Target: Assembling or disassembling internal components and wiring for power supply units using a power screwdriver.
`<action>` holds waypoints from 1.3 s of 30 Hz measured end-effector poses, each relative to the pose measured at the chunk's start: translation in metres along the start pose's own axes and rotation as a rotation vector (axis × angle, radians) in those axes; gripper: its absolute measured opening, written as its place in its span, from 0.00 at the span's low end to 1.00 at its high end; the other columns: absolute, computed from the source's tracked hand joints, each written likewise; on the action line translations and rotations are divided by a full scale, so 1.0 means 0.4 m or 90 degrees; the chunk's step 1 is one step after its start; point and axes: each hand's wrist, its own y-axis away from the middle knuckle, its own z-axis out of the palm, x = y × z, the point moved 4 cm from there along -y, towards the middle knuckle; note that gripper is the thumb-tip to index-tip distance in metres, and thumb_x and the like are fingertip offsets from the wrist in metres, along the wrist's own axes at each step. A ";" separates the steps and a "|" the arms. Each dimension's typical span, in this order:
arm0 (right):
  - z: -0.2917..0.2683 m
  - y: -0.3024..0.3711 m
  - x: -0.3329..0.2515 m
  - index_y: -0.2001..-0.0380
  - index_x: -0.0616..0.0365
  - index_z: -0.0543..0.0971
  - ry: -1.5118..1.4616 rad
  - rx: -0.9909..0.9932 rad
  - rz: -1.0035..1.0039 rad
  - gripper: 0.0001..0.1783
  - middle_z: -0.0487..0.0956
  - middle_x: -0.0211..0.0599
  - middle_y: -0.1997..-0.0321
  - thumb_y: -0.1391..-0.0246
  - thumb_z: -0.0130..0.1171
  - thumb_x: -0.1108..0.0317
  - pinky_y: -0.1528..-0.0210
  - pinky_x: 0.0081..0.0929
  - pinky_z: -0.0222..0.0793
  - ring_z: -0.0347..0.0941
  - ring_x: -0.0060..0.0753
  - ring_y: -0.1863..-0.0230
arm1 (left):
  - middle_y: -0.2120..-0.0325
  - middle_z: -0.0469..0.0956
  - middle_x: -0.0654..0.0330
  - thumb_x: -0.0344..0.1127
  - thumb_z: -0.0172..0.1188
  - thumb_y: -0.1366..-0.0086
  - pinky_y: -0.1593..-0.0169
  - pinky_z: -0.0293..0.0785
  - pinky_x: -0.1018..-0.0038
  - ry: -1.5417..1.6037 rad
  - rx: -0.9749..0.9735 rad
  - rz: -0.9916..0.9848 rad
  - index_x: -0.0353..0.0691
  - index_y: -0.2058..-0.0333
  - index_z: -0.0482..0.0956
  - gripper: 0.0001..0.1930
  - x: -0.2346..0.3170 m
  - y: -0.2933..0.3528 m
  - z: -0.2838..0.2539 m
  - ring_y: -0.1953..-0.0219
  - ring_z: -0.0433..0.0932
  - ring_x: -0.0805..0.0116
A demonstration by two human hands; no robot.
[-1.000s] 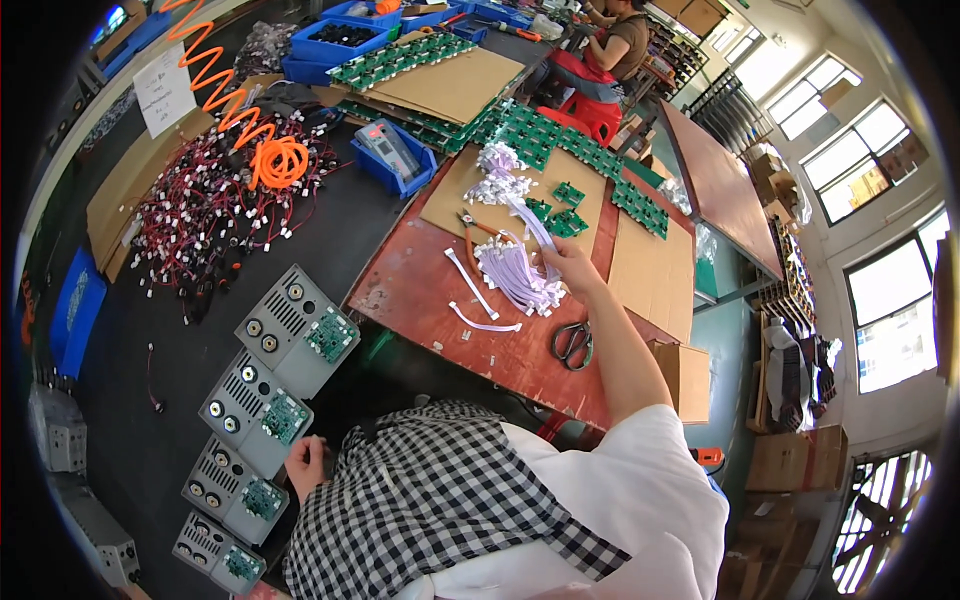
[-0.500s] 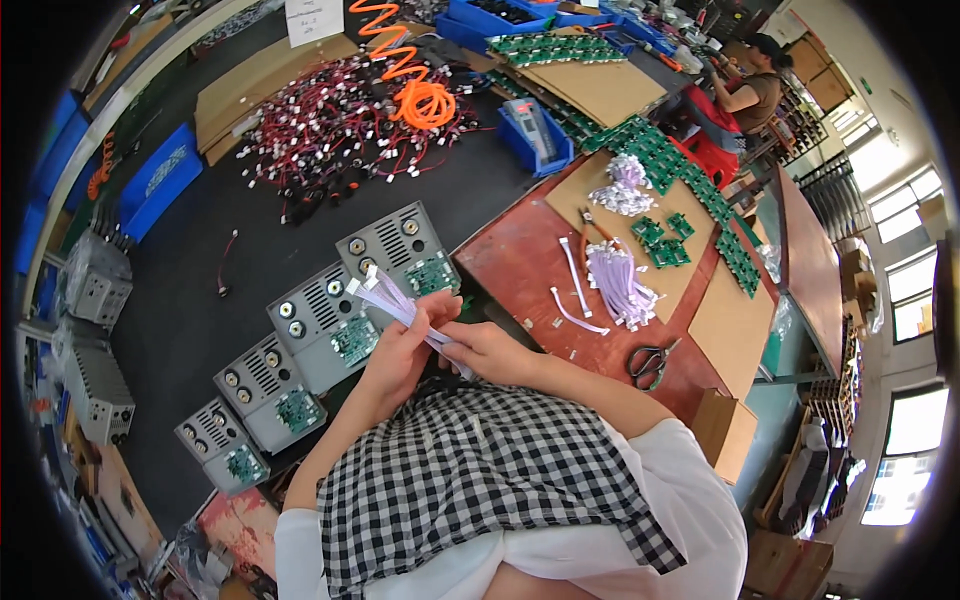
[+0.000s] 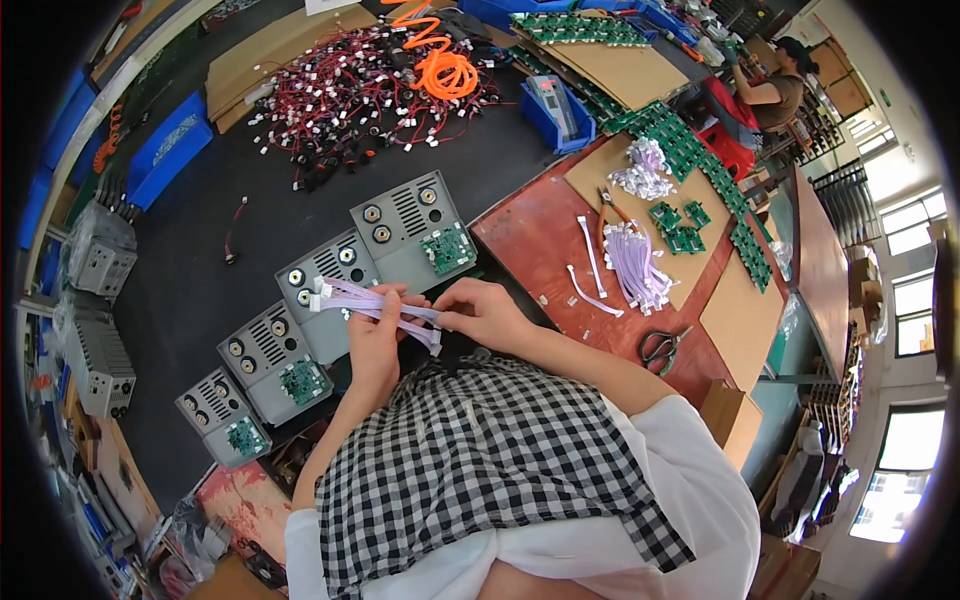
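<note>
A bundle of lilac-white ribbon cables with white connectors is gripped in my left hand, its thumb laid over the top. My right hand pinches the other end of the bundle between thumb and fingers. Beneath and beyond the hands is a slanting row of grey metal housings, with green circuit boards on their near plates. The board of the housing under the bundle is hidden by the cables and my left hand.
On the red tabletop to the right lie a cable pile, two single cables, orange-handled pliers, scissors and several green boards. A wire heap and coiled orange hose are behind. Another person works far right.
The bundle has swung flatter, toward the left, across the housings. My right hand has shifted slightly right and up along its end. The whole view has moved a little.
</note>
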 end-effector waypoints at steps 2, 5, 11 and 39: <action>-0.002 0.003 -0.004 0.78 0.56 0.75 0.166 -0.008 -0.044 0.10 0.72 0.34 0.78 0.65 0.59 0.63 0.73 0.26 0.65 0.69 0.33 0.73 | 0.72 0.73 0.54 0.37 0.46 0.40 0.68 0.71 0.78 -0.039 -0.017 -0.003 0.34 0.64 0.66 0.11 -0.006 -0.002 -0.001 0.70 0.74 0.68; -0.007 0.006 -0.015 0.80 0.55 0.73 0.353 -0.005 -0.136 0.09 0.71 0.33 0.79 0.63 0.58 0.63 0.77 0.25 0.63 0.69 0.32 0.77 | 0.75 0.73 0.56 0.37 0.48 0.41 0.72 0.71 0.79 -0.114 -0.017 0.008 0.34 0.66 0.67 0.11 -0.020 -0.006 0.009 0.73 0.74 0.68; -0.018 0.002 0.070 0.77 0.55 0.72 0.427 -0.018 -0.040 0.10 0.72 0.36 0.79 0.61 0.55 0.61 0.73 0.32 0.65 0.70 0.37 0.75 | 0.84 0.72 0.60 0.35 0.49 0.42 0.82 0.66 0.82 -0.211 -0.061 -0.074 0.33 0.73 0.69 0.10 -0.067 -0.020 -0.001 0.85 0.72 0.73; -0.140 -0.172 0.256 0.68 0.63 0.70 -0.153 0.203 0.097 0.10 0.72 0.34 0.77 0.59 0.49 0.79 0.77 0.17 0.67 0.69 0.20 0.79 | 0.70 0.69 0.56 0.37 0.43 0.39 0.60 0.68 0.68 0.216 0.103 -0.081 0.36 0.64 0.65 0.11 -0.034 0.033 -0.162 0.65 0.71 0.63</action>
